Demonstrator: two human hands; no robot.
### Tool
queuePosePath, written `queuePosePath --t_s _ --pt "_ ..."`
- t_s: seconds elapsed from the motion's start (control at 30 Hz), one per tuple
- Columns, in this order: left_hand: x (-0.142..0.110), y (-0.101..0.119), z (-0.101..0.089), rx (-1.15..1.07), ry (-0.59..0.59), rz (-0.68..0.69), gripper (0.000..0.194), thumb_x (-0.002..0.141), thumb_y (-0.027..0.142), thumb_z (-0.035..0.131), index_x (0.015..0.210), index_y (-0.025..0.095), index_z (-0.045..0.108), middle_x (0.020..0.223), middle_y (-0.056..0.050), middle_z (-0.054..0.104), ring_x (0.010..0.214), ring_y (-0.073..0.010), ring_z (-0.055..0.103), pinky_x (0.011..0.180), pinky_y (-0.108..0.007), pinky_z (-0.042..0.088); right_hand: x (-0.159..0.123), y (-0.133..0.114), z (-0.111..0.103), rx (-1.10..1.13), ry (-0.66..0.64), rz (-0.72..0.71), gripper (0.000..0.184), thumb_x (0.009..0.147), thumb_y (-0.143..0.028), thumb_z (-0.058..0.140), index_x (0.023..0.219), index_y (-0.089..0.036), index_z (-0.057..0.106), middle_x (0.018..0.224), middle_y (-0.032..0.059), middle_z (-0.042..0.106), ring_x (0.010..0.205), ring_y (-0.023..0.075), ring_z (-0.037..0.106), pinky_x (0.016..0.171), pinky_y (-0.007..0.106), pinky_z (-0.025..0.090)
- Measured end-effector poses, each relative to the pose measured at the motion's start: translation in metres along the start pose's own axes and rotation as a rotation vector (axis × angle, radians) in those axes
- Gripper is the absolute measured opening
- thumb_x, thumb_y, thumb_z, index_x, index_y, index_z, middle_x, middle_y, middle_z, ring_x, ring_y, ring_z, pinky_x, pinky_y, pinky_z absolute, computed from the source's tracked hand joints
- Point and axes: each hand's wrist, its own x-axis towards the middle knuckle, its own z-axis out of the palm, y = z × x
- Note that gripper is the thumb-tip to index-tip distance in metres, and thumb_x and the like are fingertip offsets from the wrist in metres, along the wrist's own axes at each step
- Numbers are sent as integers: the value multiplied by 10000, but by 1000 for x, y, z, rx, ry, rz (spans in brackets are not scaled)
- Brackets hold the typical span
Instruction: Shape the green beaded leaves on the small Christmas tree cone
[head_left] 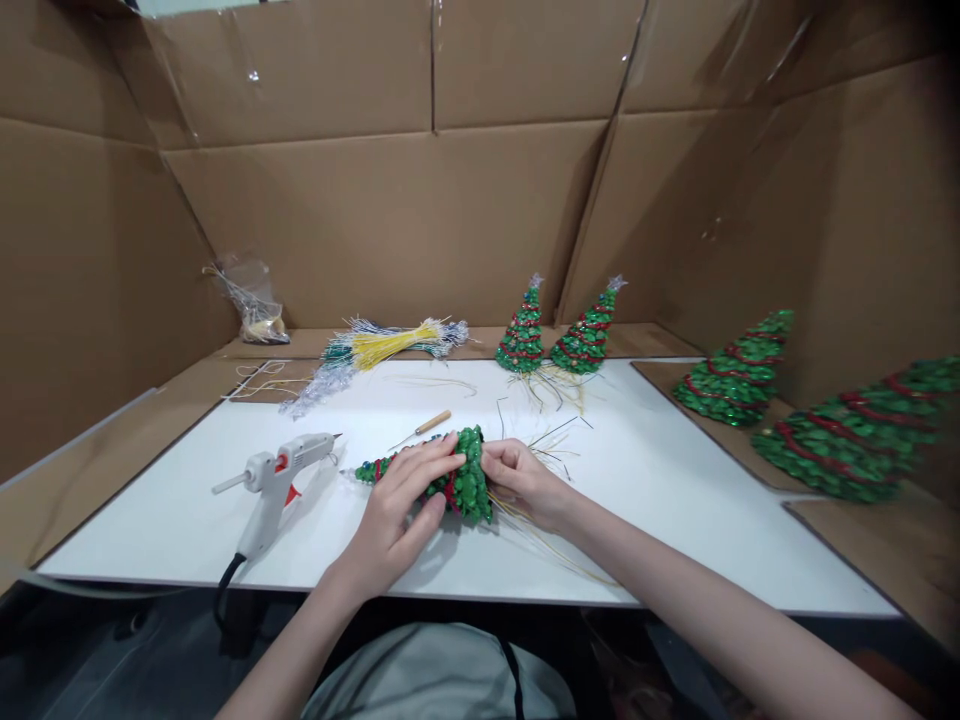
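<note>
A small green tinsel tree [469, 478] with red bands lies on its side on the white board [660, 520], tip pointing left. My left hand [401, 510] wraps over its middle, fingers closed on it. At the tree's wide base my right hand [517, 478] is curled, pinching the thin yellow wire stems [540, 540] that trail out toward the front right.
A white hot glue gun [277, 480] lies left of my hands, its cord running off the front edge. A wooden-handled awl [424, 427] sits behind. Wire bundles [382, 345] and two upright trees [555, 335] stand at the back. Two larger trees [795, 405] lie right. Cardboard walls surround.
</note>
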Motion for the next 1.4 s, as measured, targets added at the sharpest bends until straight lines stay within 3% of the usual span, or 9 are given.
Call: queuePosePath --t_s 0.27,0.57,1.4 --pt "-2 1 0 -39 21 -45 402 917 174 462 1313 246 466 1404 -82 478 1293 -236 430 1071 -410 350 1 -1 0 37 -20 23 474 674 -563 725 671 -127 539 463 -92 321 390 23 181 390 216 88" --pt "-1 2 0 23 5 39 407 918 129 450 1303 251 498 1416 -74 473 1310 -218 418 1086 -407 322 1 -1 0 81 -13 33 442 676 -516 750 710 -117 563 496 -78 383 394 12 194 389 209 99" --pt "-3 0 1 11 13 33 444 910 103 453 1325 260 478 1414 -57 475 1318 -203 406 1097 -383 310 0 -1 0 72 -13 20 453 667 -522 754 721 -111 570 504 -81 371 401 12 190 395 206 97"
